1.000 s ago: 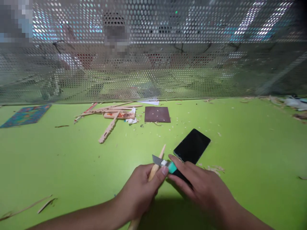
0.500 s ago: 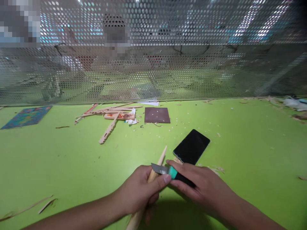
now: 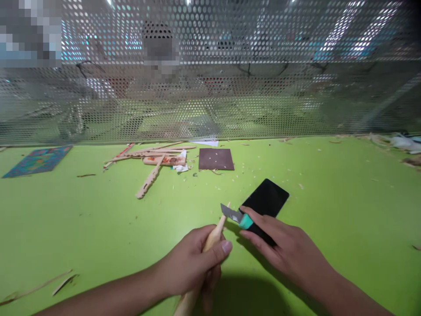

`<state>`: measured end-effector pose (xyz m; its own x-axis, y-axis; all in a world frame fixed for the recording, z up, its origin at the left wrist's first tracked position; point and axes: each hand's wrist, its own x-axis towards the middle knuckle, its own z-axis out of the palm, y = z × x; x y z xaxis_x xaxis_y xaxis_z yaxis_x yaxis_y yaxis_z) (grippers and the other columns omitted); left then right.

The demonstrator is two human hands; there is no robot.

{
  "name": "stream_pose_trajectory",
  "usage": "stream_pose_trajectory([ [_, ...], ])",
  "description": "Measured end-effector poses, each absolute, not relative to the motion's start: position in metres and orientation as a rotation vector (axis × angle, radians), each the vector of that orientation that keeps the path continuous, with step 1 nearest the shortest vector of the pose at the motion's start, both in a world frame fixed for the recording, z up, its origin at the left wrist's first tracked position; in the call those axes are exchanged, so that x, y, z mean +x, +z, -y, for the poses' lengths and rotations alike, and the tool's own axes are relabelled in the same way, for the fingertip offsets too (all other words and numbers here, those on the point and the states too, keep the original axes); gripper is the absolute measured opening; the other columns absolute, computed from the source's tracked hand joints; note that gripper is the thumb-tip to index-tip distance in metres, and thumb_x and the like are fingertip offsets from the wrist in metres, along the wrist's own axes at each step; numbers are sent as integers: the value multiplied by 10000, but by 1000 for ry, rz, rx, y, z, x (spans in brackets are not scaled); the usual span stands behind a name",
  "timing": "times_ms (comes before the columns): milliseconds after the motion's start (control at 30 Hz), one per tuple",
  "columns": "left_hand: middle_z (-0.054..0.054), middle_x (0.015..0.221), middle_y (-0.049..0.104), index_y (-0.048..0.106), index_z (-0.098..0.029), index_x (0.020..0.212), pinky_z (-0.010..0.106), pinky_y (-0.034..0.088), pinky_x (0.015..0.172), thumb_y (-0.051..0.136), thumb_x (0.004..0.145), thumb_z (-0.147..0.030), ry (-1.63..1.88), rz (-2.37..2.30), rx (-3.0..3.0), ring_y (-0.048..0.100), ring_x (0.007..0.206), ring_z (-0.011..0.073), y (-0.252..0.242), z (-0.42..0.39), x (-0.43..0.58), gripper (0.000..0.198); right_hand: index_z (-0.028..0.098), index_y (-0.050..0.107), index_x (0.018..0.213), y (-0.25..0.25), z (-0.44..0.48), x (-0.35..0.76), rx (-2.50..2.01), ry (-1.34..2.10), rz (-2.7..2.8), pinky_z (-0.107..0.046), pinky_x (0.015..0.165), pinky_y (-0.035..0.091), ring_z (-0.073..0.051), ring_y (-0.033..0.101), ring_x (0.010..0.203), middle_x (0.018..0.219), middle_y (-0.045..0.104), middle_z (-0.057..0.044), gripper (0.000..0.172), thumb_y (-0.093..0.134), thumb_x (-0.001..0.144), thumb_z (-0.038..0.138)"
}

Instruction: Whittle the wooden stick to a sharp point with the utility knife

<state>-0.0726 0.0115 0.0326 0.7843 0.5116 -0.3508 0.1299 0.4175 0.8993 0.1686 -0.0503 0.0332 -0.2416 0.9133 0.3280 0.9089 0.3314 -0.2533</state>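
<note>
My left hand (image 3: 197,260) closed round a stick (image 3: 214,236), right hand (image 3: 289,248) clasping a knife (image 3: 245,221), brown sheet (image 3: 216,159) near the worktop's (image 3: 342,197) far edge

Soft, diffuse light brightens the middle of a green table (image 3: 329,193), which grows dimmer toward the lower corners. A broad, blurry-edged shadow (image 3: 253,292) darkens the tabletop between the left hand (image 3: 204,256) and right hand (image 3: 283,248). Beyond the gray mesh (image 3: 263,101), slanting light strips (image 3: 376,26) glare at upper right, with small bright spots along the top edge. Shapes behind the mesh are murky and indistinct. Wide-angle stretching marks the frame's sides, the upper right corner falls nearly black, and pixelated blocks mask the upper left.
</note>
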Motion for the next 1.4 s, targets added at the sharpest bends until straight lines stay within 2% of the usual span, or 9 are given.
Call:
stream_pose_trajectory([
  [200, -23, 670, 588, 602, -145, 984, 184, 497, 515, 599, 994, -572, 272, -639, 1178, 560, 550, 88, 36, -13, -73, 428, 188, 612, 1388, 41, 54, 163, -1553, 151, 2301, -300, 526, 567, -184, 738, 629, 874, 777, -47, 531, 295, 1121, 520],
  [400, -36, 674, 575, 555, -181, 921, 187, 487, 396, 593, 989, -584, 260, -657, 1122, 586, 467, 107, 37, -8, -73, 411, 199, 633, 1376, 38, 54, 161, -1566, 9, 2318, -293, 476, 532, -177, 704, 558, 794, 743, -31, 566, 276, 1115, 552],
  [533, -39, 654, 545, 534, -178, 844, 169, 462, 350, 589, 969, -629, 226, -703, 1115, 537, 422, 85, 37, -5, -73, 472, 180, 606, 1421, 36, 54, 168, -1673, -84, 2182, -280, 489, 536, -193, 739, 630, 894, 780, -73, 526, 334, 1117, 513],
  [600, -40, 645, 532, 523, -179, 821, 166, 449, 335, 575, 966, -652, 224, -713, 1130, 520, 410, 81, 37, -5, -73, 497, 175, 611, 1421, 36, 54, 171, -1700, -117, 2092, -291, 524, 562, -221, 770, 718, 1009, 799, -106, 497, 397, 1106, 495],
  [700, -38, 651, 532, 527, -179, 837, 155, 447, 366, 564, 977, -644, 251, -705, 1170, 505, 439, 72, 36, -7, -73, 487, 204, 604, 1439, 38, 55, 173, -1686, -38, 2041, -275, 549, 578, -223, 788, 794, 1103, 802, -102, 451, 436, 1100, 449],
  [900, -49, 666, 520, 533, -181, 880, 170, 422, 410, 679, 930, -593, 265, -679, 1166, 461, 489, 76, 35, -10, -73, 440, 169, 651, 1386, 40, 54, 168, -1597, 209, 2152, -325, 682, 642, -235, 797, 836, 1116, 807, -110, 448, 446, 1087, 431],
  [1100, -44, 706, 484, 607, -149, 934, 179, 356, 520, 681, 946, -553, 315, -632, 1240, 434, 607, 88, 39, -9, -73, 411, 230, 650, 1416, 41, 57, 159, -1522, 579, 2206, -353, 816, 639, -236, 788, 942, 1132, 807, -78, 430, 546, 1038, 405],
  [1233, -49, 659, 476, 576, -168, 857, 197, 318, 512, 635, 970, -565, 332, -660, 1269, 417, 583, 97, 36, -7, -72, 417, 240, 638, 1436, 38, 58, 155, -1533, 578, 2230, -369, 770, 644, -240, 793, 860, 1091, 813, -81, 452, 577, 1018, 401],
  [1400, -55, 632, 461, 538, -176, 780, 203, 324, 525, 632, 967, -574, 383, -747, 1329, 403, 575, 96, 30, -3, -71, 450, 211, 655, 1405, 31, 62, 153, -1567, 333, 2281, -365, 637, 637, -247, 789, 748, 972, 816, -75, 449, 508, 1058, 456],
])
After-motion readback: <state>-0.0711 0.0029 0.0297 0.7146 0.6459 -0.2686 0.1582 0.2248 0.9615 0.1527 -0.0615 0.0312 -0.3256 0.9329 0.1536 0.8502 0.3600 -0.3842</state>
